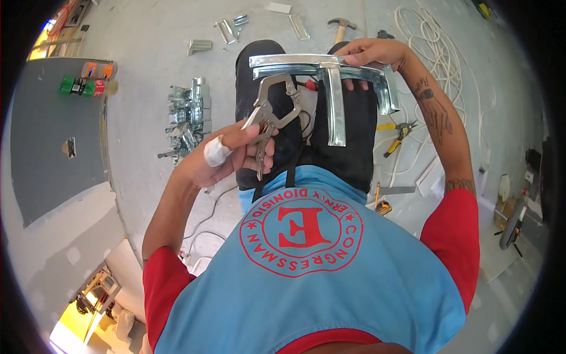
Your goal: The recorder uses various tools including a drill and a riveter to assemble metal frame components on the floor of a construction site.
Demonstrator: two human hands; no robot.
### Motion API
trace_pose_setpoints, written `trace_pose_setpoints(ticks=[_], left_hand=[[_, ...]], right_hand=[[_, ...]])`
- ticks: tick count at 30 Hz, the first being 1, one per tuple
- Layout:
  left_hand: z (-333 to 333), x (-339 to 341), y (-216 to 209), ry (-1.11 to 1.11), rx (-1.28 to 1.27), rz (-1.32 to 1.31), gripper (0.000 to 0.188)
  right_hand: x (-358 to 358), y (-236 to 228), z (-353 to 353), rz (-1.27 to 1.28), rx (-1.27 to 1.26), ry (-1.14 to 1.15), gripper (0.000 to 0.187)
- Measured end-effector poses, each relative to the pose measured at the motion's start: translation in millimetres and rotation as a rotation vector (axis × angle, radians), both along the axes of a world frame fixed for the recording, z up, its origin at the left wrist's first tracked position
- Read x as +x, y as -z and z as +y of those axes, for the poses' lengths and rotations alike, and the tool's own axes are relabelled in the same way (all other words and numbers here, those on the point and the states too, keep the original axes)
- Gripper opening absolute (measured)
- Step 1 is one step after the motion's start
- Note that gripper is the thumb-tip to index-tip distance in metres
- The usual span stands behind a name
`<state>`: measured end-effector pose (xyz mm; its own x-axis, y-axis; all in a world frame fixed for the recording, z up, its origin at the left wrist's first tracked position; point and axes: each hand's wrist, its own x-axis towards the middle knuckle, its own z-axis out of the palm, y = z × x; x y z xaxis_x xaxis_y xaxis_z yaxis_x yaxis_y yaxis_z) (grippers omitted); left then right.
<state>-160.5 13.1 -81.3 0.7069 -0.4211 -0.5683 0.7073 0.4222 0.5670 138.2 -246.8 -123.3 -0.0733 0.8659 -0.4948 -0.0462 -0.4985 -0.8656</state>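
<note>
My left hand (233,153), with a white wrap (217,151) on a finger, is closed round the handles of a locking C-clamp (265,118). Its jaws stand apart with nothing visible between them. The clamp's top is at the lower edge of a galvanized metal channel frame (289,61); whether they touch, I cannot tell. My right hand (372,53) grips this frame near its right end, thumb on top and fingers underneath. One short channel piece (335,112) runs from its middle toward me, and another (387,97) turns down at the right end. The frame lies over my thighs.
A heap of cut metal channel pieces (188,115) lies on the floor at left, beyond it loose offcuts (226,31). A hammer (341,25) lies ahead. At right are yellow-handled snips (400,137) and coiled white cable (433,44). Plastic bottles (82,86) are at far left.
</note>
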Motion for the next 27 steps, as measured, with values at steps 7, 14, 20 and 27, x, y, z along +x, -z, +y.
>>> trace_pose_setpoints(ticks=[7, 14, 20, 27], left_hand=[[-20, 22, -10, 0.039, 0.363, -0.210, 0.051], [-30, 14, 13, -0.097, 0.240, -0.664, 0.052], [-73, 35, 30, -0.533, -0.033, -0.810, 0.052], [-59, 43, 14, -0.483, 0.455, -1.017, 0.036]], right_hand=[[0, -6, 4, 0.036, 0.016, 0.060, 0.049], [14, -32, -5, 0.044, 0.038, 0.105, 0.052], [31, -100, -13, -0.030, 0.121, 0.144, 0.050], [23, -143, -11, -0.188, 0.168, 0.171, 0.049]])
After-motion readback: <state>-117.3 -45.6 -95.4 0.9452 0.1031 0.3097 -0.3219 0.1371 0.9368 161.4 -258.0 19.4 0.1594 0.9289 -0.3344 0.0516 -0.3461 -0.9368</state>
